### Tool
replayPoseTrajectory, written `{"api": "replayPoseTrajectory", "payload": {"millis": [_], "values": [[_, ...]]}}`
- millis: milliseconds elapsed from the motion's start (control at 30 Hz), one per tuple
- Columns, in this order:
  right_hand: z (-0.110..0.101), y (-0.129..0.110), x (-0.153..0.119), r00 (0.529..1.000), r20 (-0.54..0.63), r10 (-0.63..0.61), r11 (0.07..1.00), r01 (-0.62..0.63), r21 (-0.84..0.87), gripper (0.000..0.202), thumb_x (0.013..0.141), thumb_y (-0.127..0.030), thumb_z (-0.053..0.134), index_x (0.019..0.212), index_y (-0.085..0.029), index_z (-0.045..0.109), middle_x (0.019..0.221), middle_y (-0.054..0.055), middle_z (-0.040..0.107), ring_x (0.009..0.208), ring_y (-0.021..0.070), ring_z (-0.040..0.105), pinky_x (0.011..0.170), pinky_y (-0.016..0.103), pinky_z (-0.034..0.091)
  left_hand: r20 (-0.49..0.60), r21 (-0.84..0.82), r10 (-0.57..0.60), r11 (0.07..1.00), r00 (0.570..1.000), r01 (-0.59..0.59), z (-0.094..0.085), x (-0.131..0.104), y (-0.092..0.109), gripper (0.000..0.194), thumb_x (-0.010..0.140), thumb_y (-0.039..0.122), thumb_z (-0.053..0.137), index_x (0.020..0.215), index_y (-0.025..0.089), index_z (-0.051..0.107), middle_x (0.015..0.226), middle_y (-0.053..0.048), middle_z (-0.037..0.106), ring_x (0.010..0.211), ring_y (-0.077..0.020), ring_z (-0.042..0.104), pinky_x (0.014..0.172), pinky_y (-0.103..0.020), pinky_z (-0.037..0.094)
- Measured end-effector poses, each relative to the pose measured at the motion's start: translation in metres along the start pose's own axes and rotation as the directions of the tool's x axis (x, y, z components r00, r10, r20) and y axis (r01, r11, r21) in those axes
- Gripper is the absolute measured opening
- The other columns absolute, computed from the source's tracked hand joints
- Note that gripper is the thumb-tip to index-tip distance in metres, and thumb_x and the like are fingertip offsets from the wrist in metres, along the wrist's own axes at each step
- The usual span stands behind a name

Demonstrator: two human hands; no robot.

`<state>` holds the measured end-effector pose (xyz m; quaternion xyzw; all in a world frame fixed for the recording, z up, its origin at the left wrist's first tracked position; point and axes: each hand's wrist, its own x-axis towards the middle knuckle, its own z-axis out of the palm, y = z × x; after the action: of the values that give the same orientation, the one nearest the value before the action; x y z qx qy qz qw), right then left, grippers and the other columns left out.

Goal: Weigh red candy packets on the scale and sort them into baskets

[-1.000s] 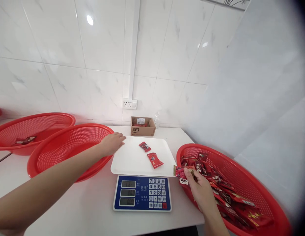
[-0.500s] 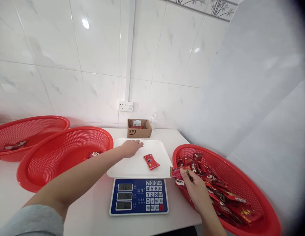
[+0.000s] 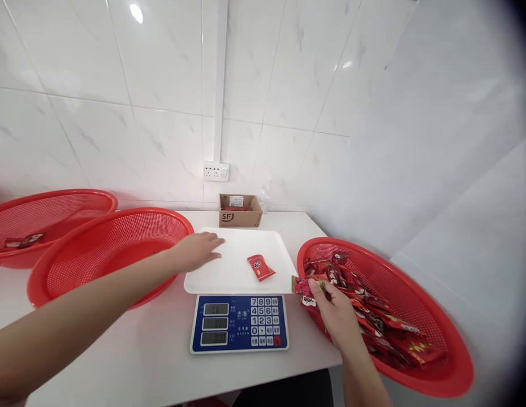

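Note:
My left hand [image 3: 199, 250] is over the left part of the white scale tray [image 3: 233, 271], fingers apart, holding nothing. One red packet [image 3: 260, 267] lies on the tray, right of its middle. My right hand [image 3: 331, 308] pinches red and pink packets [image 3: 304, 289] at the near left rim of the right red basket [image 3: 453, 345]. That basket holds many red packets [image 3: 386, 328]. The scale's blue panel [image 3: 241, 324], with displays and keys, faces me in front of the tray.
Two red baskets stand on the left, a nearer one [image 3: 46, 285] and a farther one [image 3: 55, 195] with a few packets. Behind the tray are a cardboard box [image 3: 240, 218] and a clear bottle [image 3: 264, 199], near the tiled wall.
My left hand has moved left across the tray and its fingers have spread. My right hand keeps hold of the packets at the basket rim. The whole view has shifted slightly.

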<state>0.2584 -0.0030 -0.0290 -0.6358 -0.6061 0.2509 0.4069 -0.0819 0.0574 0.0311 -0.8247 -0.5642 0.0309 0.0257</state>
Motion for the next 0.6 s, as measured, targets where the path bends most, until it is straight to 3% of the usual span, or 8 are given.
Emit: {"api": "replayPoseTrajectory", "payload": {"millis": [67, 167, 233, 300, 433, 600], "values": [[0.0, -0.001, 0.0, 1.0, 0.002, 0.007, 1.0, -0.007, 0.009, 0.041, 0.083, -0.057, 0.044, 0.071, -0.02, 0.056, 0.071, 0.002, 0.065, 0.075, 0.0224, 0.059, 0.07, 0.031, 0.043, -0.016, -0.086, 0.158, 0.984, 0.987, -0.159, 0.004, 0.01, 0.031, 0.043, 0.093, 0.041, 0.037, 0.133, 0.026, 0.041, 0.133, -0.008, 0.05, 0.121, -0.0246, 0.047, 0.096, -0.037, 0.039], [0.001, -0.003, 0.0, 1.0, -0.01, 0.009, 1.0, -0.009, 0.01, 0.04, 0.083, -0.056, 0.044, 0.069, -0.02, 0.055, 0.068, 0.001, 0.062, 0.074, 0.0212, 0.057, 0.069, 0.03, 0.042, -0.026, -0.185, 0.414, 0.892, 0.91, -0.412, 0.009, 0.025, 0.078, 0.047, 0.092, 0.044, 0.037, 0.137, 0.03, 0.035, 0.139, -0.009, 0.043, 0.12, -0.0262, 0.047, 0.093, -0.038, 0.041], [0.001, -0.004, -0.001, 1.0, -0.02, -0.001, 1.0, 0.002, 0.006, 0.04, 0.083, -0.055, 0.044, 0.067, -0.02, 0.054, 0.067, 0.0, 0.061, 0.069, 0.0197, 0.056, 0.067, 0.029, 0.041, 0.006, -0.159, 0.479, 0.867, 0.878, -0.472, 0.012, 0.034, 0.1, 0.043, 0.091, 0.043, 0.039, 0.132, 0.029, 0.043, 0.137, -0.011, 0.044, 0.117, -0.028, 0.049, 0.088, -0.037, 0.044], [0.001, -0.005, -0.001, 1.0, -0.025, -0.012, 1.0, 0.012, 0.01, 0.04, 0.084, -0.055, 0.044, 0.066, -0.02, 0.054, 0.067, 0.0, 0.061, 0.068, 0.0188, 0.055, 0.065, 0.028, 0.041, 0.027, -0.114, 0.467, 0.88, 0.884, -0.461, 0.014, 0.042, 0.112, 0.037, 0.09, 0.031, 0.04, 0.126, 0.026, 0.049, 0.13, -0.012, 0.05, 0.112, -0.0285, 0.053, 0.084, -0.037, 0.046], [0.0, -0.004, -0.001, 1.0, -0.019, -0.006, 1.0, 0.007, 0.013, 0.04, 0.084, -0.055, 0.044, 0.07, -0.019, 0.056, 0.07, 0.001, 0.064, 0.071, 0.0199, 0.057, 0.066, 0.028, 0.042, 0.034, -0.095, 0.36, 0.93, 0.932, -0.355, 0.011, 0.047, 0.106, 0.052, 0.081, 0.007, 0.038, 0.129, 0.026, 0.043, 0.113, -0.009, 0.06, 0.09, -0.0236, 0.063, 0.07, -0.032, 0.048], [0.0, -0.001, 0.0, 1.0, -0.003, 0.008, 1.0, -0.008, -0.014, 0.042, 0.083, -0.056, 0.044, 0.085, -0.019, 0.063, 0.078, 0.004, 0.068, 0.078, 0.0227, 0.06, 0.067, 0.029, 0.044, -0.019, -0.077, 0.088, 0.993, 0.996, -0.089, -0.012, 0.021, 0.063, 0.054, 0.083, 0.008, 0.03, 0.135, 0.021, 0.032, 0.12, -0.013, 0.058, 0.084, -0.0243, 0.065, 0.065, -0.034, 0.048]]}}
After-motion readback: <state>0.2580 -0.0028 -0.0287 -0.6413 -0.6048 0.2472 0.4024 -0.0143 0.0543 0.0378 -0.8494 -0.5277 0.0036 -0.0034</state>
